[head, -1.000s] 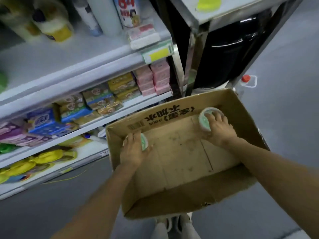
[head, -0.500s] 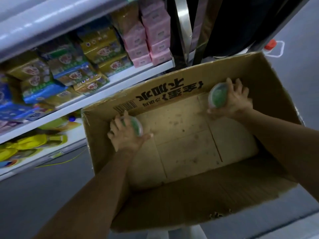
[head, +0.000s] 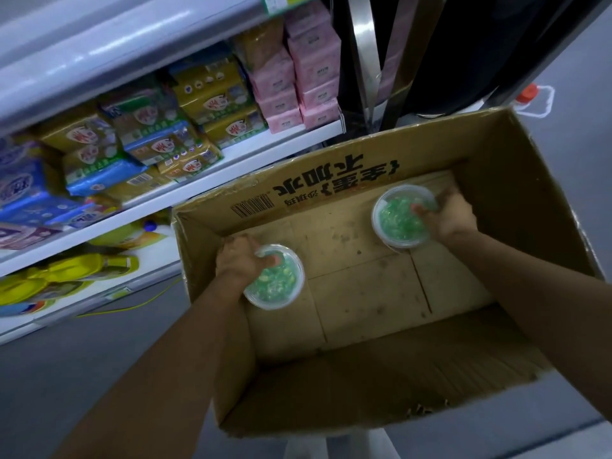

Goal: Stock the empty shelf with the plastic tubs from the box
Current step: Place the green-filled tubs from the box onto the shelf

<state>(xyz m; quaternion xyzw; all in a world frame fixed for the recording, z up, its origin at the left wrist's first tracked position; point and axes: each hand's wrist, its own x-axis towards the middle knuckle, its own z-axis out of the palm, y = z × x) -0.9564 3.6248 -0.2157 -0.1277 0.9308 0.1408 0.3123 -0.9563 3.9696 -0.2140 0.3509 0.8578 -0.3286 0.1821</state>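
An open cardboard box [head: 516, 180] stands on the floor below me. My left hand [head: 240, 260] grips a round clear plastic tub [head: 278, 283] filled with green beads, at the box's left side. My right hand [head: 447, 215] grips a second such tub [head: 397, 220] near the box's far right corner. Both tubs show their clear lids facing up. Apart from the two tubs, the box floor is bare brown cardboard.
White shop shelves [head: 231, 160] at the left carry yellow and blue soap packs [head: 149, 134], pink boxes [head: 304, 81] and yellow bottles [head: 66, 276] lower down. A dark metal rack [head: 381, 61] stands behind the box. Grey floor surrounds it.
Both hands have turned the tubs from on edge to lid-up and lifted them a little off the box floor. The view has dropped closer to the box.
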